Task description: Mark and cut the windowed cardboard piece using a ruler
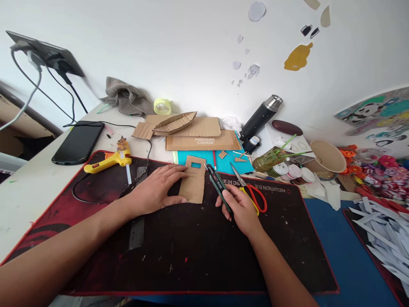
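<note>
My left hand (159, 187) lies flat over the left side of a small cardboard piece (195, 187), fingers stretched out and thumb near its lower edge. A rectangular hole is cut near the top of that piece, and blue shows through it. My right hand (238, 207) is wrapped round a dark green utility knife (217, 186), whose tip points up and left, close to the cardboard's right edge. Just beyond the right hand, scissors (252, 194) with red and yellow handles lie on the dark desk mat (198, 251).
A yellow glue gun (110, 160) and a phone (77, 143) lie at left. Behind are cardboard scraps (204, 140), a blue sheet (223, 162) and a red pencil (214, 160). A black flask (260, 117), a jar with brushes (266, 162) and paint pots (294, 172) stand at right.
</note>
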